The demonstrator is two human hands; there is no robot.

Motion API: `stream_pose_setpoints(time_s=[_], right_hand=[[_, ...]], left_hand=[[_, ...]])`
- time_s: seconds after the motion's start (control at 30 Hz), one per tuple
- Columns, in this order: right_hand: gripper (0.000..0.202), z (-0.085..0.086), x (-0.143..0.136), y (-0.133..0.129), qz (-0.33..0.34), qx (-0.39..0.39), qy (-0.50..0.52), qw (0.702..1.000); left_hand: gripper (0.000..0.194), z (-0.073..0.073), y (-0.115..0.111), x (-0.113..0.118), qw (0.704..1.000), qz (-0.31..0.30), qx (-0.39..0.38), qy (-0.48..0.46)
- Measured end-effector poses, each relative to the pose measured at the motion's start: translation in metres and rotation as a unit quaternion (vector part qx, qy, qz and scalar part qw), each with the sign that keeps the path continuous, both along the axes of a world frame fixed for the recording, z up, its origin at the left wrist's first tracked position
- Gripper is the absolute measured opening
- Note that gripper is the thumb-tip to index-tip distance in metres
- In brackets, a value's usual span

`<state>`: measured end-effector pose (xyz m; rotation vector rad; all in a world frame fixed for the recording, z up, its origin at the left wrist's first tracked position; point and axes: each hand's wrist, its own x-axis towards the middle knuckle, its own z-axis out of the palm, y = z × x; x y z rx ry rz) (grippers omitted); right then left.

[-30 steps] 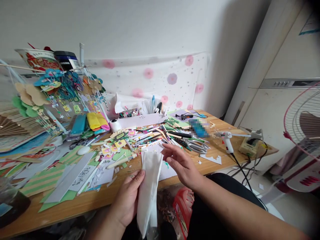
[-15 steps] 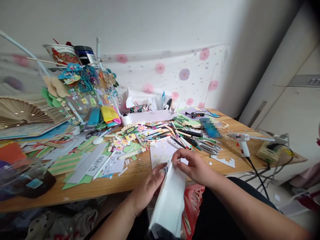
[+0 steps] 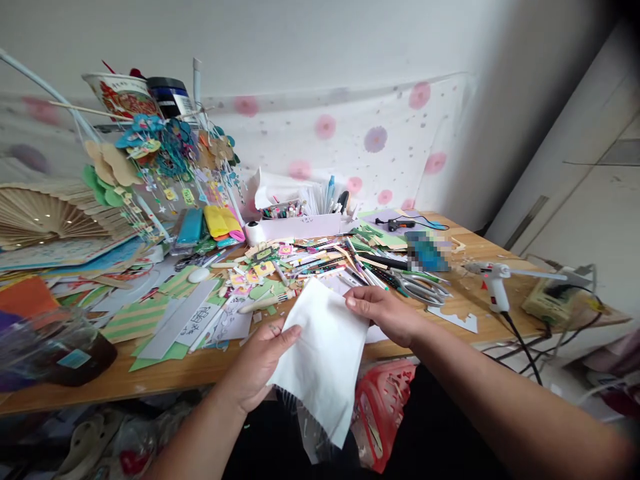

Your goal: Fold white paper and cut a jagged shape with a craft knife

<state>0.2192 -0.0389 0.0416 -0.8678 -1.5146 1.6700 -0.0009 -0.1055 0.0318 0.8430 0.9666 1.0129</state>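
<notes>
A white cloth-like sheet [image 3: 323,353] hangs spread out between my two hands, just in front of the table edge. My left hand [image 3: 267,357] pinches its left edge with the thumb on top. At the upper right edge my right hand [image 3: 380,313] grips it between thumb and fingers. Something clear and plastic-like shows below the sheet's lower edge; I cannot make out what it is. Behind the sheet lie scattered pens [image 3: 320,263] and paper scraps, partly covered by it.
A glue gun [image 3: 495,283] stands at the right, with scissors [image 3: 425,288] nearer the middle. On the left are a cup of dark liquid [image 3: 83,357], striped paper [image 3: 137,319] and a folding fan [image 3: 45,213]. A red basket [image 3: 387,400] sits below the table edge.
The white sheet, narrow and folded-looking before, is now spread wide and faces me. My left hand has moved left and my hands are farther apart.
</notes>
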Motion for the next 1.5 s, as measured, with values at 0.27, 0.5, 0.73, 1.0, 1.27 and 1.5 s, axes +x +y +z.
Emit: stream_pose_setpoints(time_s=[0.27,0.5,0.73,1.0,1.27,1.5], right_hand=[[0.026,-0.001,0.008,-0.007,0.009,-0.069,0.072,0.995],[0.029,0.001,0.004,-0.020,0.004,-0.067,0.153,0.986],[0.031,0.003,-0.017,-0.036,-0.034,-0.052,0.196,0.979],[0.023,0.011,0.035,-0.009,-0.132,-0.025,0.173,0.976],[0.025,0.005,0.051,-0.002,-0.214,-0.003,0.115,0.970],[0.026,0.003,0.044,0.002,-0.212,0.000,0.111,0.971]], left_hand=[[0.034,0.000,-0.006,-0.005,0.996,0.083,-0.033,0.016],[0.036,-0.003,-0.008,-0.001,0.967,0.199,0.109,0.117],[0.035,0.013,-0.018,0.038,0.968,-0.001,0.220,0.123],[0.030,0.012,0.004,0.002,0.963,0.153,0.161,0.150],[0.023,0.024,0.007,-0.043,0.962,0.203,0.131,0.127],[0.023,0.015,0.014,-0.036,0.961,0.254,0.102,0.046]])
